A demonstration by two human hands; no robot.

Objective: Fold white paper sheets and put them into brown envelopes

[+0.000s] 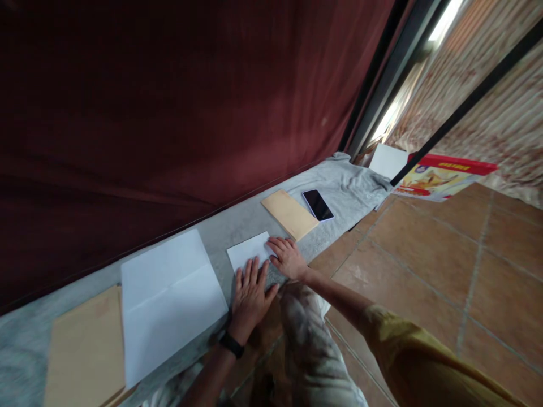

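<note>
My left hand (pixel 251 294) lies flat with fingers stretched out on the lower part of a small folded white paper (pixel 248 251) on a grey cloth (pixel 220 232). My right hand (pixel 287 255) rests on the paper's right edge, fingers spread and pressing down. A black band sits on my left wrist. A tan envelope (pixel 289 213) lies just beyond the right hand, and a dark phone (pixel 318 204) lies past it.
A large creased white sheet (pixel 169 299) and tan envelopes (pixel 87 350) lie to the left. A dark red curtain (pixel 169 102) hangs behind the cloth. Tiled floor (pixel 445 254) spreads right, with a red and yellow printed box (pixel 441 176) and a white sheet (pixel 388 160).
</note>
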